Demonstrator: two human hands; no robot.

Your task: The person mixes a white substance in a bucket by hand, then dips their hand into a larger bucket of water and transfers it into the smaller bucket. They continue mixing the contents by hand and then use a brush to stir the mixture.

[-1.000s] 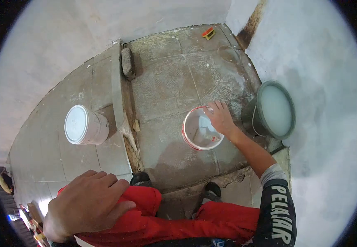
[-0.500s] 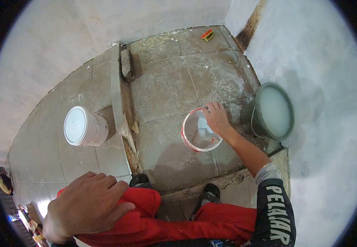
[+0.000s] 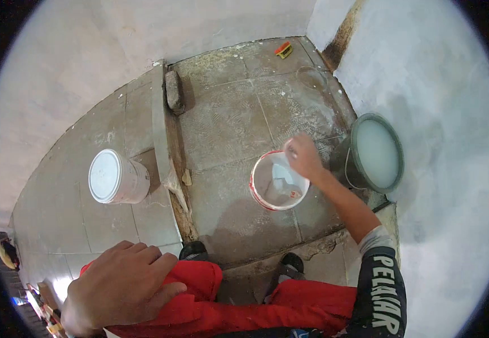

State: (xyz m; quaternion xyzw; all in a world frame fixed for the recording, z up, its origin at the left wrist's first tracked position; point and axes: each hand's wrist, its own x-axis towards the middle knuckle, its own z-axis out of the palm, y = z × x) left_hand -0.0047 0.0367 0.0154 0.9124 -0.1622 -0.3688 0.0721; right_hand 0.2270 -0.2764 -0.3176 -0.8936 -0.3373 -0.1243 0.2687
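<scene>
My left hand rests palm down on my left knee in red trousers, its fingers stretched out loosely. At the far right rim of a white bucket with red marks around its edge is my right hand, its fingers bent and smeared by motion. The hand overlaps the rim in this view and hides part of it. The bucket stands on the tiles in front of my feet, with a pale, shiny patch inside.
To the right, a dark bucket of cloudy whitish liquid stands by the wall. A lidded white pail is beyond the raised ledge on the left. A stone lies along it. A red-and-yellow brush sits near the far wall.
My right hand, its fingers over the bucket rim before, has shifted slightly right and is now blurred. My left hand stays on the knee.
</scene>
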